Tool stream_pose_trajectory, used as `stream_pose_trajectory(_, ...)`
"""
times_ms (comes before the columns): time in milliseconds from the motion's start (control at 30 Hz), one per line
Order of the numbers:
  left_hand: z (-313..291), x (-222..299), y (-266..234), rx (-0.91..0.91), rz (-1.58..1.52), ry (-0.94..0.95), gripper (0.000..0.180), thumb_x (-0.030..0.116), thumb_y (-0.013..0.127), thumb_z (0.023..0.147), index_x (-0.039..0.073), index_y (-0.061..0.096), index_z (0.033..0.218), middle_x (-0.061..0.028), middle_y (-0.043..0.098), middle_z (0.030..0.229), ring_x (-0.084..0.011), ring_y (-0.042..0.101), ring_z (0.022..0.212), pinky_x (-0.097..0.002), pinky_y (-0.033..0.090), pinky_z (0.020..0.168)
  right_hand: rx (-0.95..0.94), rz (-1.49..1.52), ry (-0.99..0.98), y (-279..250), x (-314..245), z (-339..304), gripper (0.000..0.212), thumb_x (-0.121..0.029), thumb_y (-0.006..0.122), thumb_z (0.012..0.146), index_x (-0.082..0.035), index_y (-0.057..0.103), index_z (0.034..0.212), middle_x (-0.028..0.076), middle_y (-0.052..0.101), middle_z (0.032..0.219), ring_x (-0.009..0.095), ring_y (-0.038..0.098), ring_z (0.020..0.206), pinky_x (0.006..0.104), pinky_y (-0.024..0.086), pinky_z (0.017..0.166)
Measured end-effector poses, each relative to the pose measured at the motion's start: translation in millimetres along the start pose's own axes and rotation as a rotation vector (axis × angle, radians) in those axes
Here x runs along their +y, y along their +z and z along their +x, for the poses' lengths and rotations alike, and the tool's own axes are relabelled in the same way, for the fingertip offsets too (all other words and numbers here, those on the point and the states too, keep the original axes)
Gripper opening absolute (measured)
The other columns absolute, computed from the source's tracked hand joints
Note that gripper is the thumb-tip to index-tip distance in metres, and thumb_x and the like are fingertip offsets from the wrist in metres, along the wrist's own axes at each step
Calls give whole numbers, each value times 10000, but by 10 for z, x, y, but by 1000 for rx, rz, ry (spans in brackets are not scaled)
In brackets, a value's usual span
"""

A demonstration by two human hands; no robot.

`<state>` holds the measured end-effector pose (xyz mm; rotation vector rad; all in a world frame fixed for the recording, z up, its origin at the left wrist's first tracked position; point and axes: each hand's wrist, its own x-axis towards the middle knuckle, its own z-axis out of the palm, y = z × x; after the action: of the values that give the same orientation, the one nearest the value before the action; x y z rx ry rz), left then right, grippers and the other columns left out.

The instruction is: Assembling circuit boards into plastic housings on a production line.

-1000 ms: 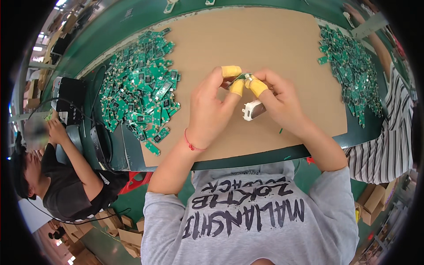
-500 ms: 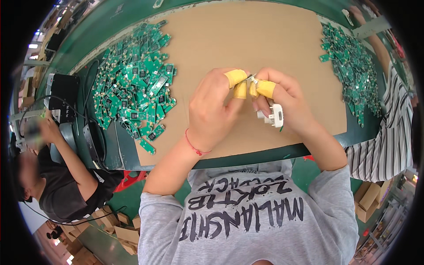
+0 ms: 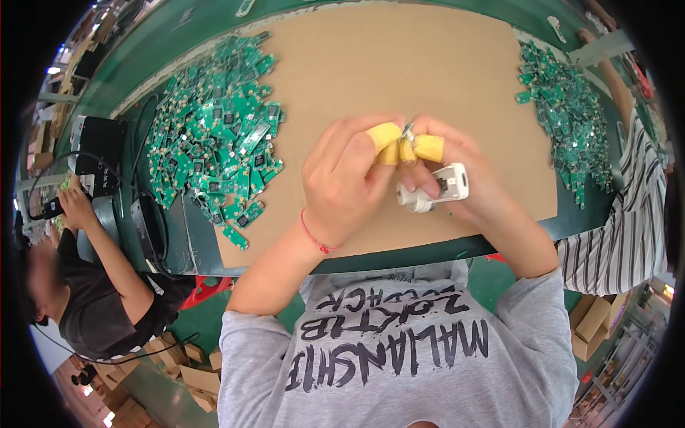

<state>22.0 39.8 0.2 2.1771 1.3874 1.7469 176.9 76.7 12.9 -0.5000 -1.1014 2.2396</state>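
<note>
Over the cardboard sheet, my left hand (image 3: 341,171) and my right hand (image 3: 467,160) meet with yellow-covered thumbs and forefingers pinched together. Between these fingertips is a small circuit board (image 3: 408,130), tilted nearly edge-on and mostly hidden. The lower fingers of my right hand also hold a white plastic case (image 3: 454,187), its hollow side showing and dark parts inside. My left hand is closed on the board, with no other item visible in it.
Brown cardboard (image 3: 399,64) covers the green table. A large heap of green circuit boards (image 3: 221,135) lies left, a second heap (image 3: 567,118) right. A black box (image 3: 100,153) and cables stand at far left. A person in black (image 3: 107,299) sits left; a striped sleeve (image 3: 606,250) shows right.
The white case has turned in my right hand, so its hollow side now shows. The small board between my fingertips has tilted more upright. At left, the other person's hand has shifted.
</note>
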Motion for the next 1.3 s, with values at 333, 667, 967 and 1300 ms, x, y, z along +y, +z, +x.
stream_pose_trajectory(333,-29,53,-57,-95,10,-76,225,-88,603,628,9,565,827,-90,636,897,-245,590,710,-316,469,633,26,32,24,34,-6,-4,132,-182,445,898,-61,497,885,3,499,606,74,481,561,228,399,547)
stream_pose_trajectory(667,-143,-65,45,-246,-847,-1063,416,112,481,888,33,345,1273,-69,530,1098,-184,579,914,-286,487,762,290,-1411,-918,51,-30,77,95,-94,637,624,-89,591,707,42,498,1218,243,440,1138,431,328,915)
stream_pose_trajectory(967,-94,-112,79,-299,-1512,-1413,338,243,415,937,74,390,1228,-38,507,1096,-129,552,953,-291,498,780,235,-1692,-1094,-67,29,123,99,-104,661,648,-112,565,630,-5,596,1105,239,457,1156,426,241,1017)
stream_pose_trajectory(1300,-111,-187,36,-238,-1694,-1253,416,194,425,930,73,321,1315,-63,505,1130,-140,530,984,-301,486,791,315,-1708,-1117,-183,-56,146,90,-113,654,655,-119,577,702,-22,614,1003,180,565,1019,455,221,1012)
